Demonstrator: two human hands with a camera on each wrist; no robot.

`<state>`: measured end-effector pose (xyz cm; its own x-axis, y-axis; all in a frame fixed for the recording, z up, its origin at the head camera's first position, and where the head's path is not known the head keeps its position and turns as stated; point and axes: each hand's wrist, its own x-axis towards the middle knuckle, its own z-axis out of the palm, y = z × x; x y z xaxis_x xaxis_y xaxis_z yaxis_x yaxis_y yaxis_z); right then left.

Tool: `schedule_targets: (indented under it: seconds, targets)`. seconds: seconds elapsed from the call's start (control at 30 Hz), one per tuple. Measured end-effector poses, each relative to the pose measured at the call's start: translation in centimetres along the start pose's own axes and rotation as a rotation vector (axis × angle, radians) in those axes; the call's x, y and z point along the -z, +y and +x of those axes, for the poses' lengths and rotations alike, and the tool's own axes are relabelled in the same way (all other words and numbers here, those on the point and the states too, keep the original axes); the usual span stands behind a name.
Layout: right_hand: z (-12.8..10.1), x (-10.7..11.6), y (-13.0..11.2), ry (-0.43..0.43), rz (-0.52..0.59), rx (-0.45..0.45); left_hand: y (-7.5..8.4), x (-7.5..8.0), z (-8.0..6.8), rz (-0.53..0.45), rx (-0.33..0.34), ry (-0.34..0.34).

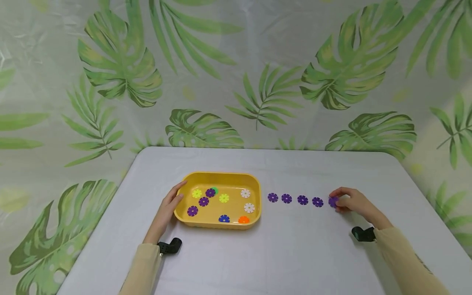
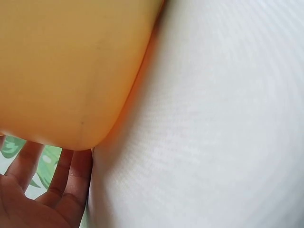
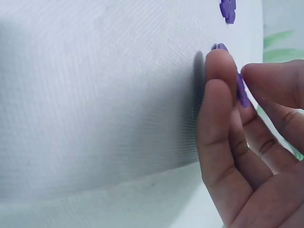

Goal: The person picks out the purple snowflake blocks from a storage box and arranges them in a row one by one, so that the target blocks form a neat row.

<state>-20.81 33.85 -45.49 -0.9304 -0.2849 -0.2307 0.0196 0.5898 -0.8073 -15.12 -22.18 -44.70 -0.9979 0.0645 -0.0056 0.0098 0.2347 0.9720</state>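
Observation:
My right hand (image 1: 352, 203) pinches a purple snowflake disc (image 3: 242, 91) between thumb and fingers, close over the white table. This disc is at the right end of a row of purple snowflake discs (image 1: 302, 200); the neighbouring purple disc (image 3: 229, 10) shows at the top of the right wrist view. My left hand (image 1: 167, 209) rests against the left side of a yellow tray (image 1: 221, 177), fingers extended along its outer wall. Inside the tray lie several snowflake discs: purple (image 1: 192, 211), yellow (image 1: 223, 198), white (image 1: 249, 208), blue (image 1: 223, 218), orange (image 1: 243, 220) and a partly covered green one (image 1: 215, 191).
The table (image 1: 295, 254) has a white cover and rounded far corners. Behind it hangs a leaf-patterned cloth (image 1: 221, 82). A black wrist camera (image 1: 170, 246) sits on the left wrist and another black camera (image 1: 363, 234) on the right.

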Motion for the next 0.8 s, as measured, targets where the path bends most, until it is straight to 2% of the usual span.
schedule_targets:
  seconds: [0.13, 0.2, 0.27, 0.47, 0.63, 0.8]
  targets:
    - [0.2, -0.1, -0.6, 0.024, -0.101, 0.02, 0.0, 0.1, -0.1, -0.003, 0.0, -0.001]
    - [0.4, 0.0, -1.1, 0.029, -0.107, 0.028, 0.0, 0.1, -0.2, -0.004, 0.003, -0.002]
    - [0.7, 0.0, -1.8, 0.026, -0.086, 0.036, 0.0, 0.1, -0.2, -0.003, 0.004, -0.003]
    - [2.0, -1.0, -5.1, -0.035, 0.067, 0.102, 0.0, 0.2, -0.2, -0.001, 0.006, 0.001]
    - [3.8, -3.4, -8.9, -0.088, 0.161, 0.157, 0.0, 0.1, -0.1, -0.004, 0.01, -0.002]
    - [6.0, -6.8, -12.7, -0.162, 0.181, 0.175, 0.0, 0.0, 0.0, -0.005, 0.014, 0.002]
